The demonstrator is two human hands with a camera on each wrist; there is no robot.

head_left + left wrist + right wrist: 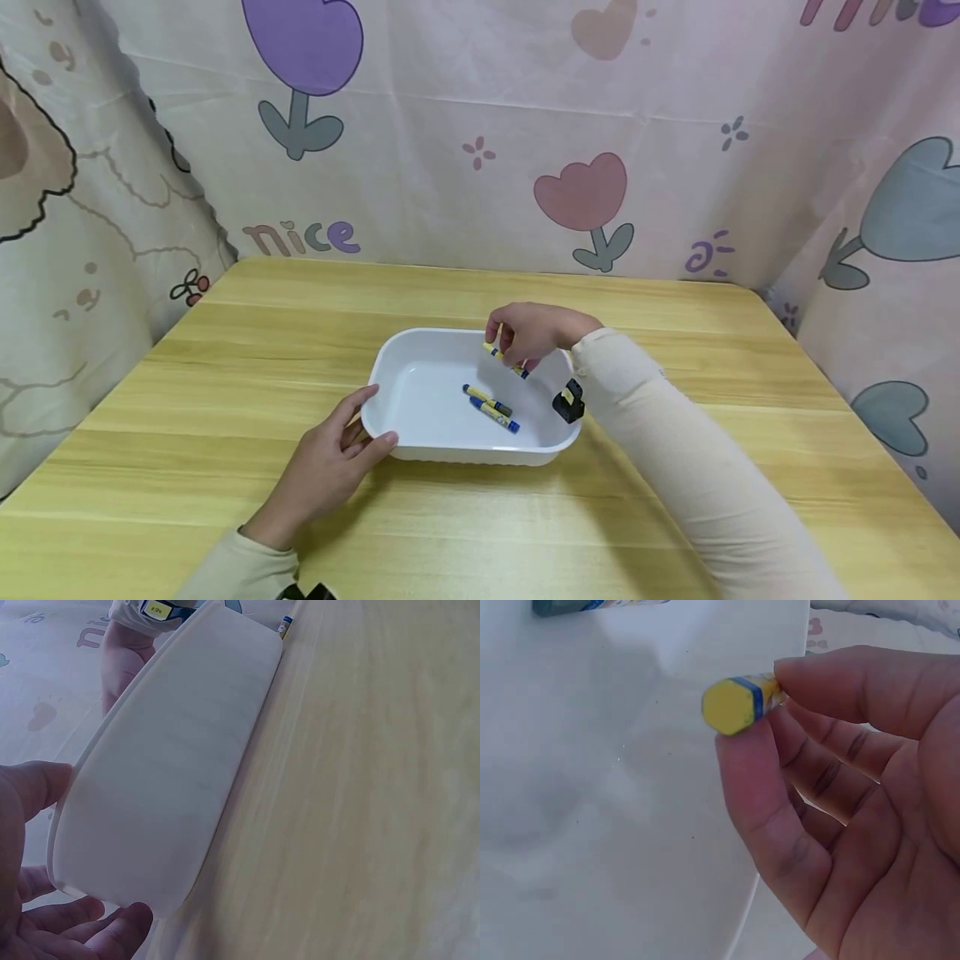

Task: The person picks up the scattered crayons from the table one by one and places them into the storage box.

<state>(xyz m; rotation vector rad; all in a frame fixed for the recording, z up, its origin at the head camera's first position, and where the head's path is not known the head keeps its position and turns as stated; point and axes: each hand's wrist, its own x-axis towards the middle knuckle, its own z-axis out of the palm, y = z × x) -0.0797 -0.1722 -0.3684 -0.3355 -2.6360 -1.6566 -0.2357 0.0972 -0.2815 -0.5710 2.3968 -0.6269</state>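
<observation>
A white plastic tub (427,379) sits on the table, and my left hand (326,467) holds its near left corner. The left wrist view shows the thumb at the rim and fingers against the outer wall (157,772). Above the tub's right part, my right hand (536,329) pinches a yellow-ended crayon (739,705) between thumb and fingers. Two crayons lie on the tub floor below: one blue (495,414), the other with a dark grey end (501,407). Palm and other fingers of the right hand are loosely bent.
Pale wood tabletop (225,400) surrounds the tub. In the left wrist view, another crayon-like piece (285,626) shows beyond the tub's far corner. A printed cloth (442,208) hangs behind the table. A black wrist mount (568,402) sits on the right sleeve.
</observation>
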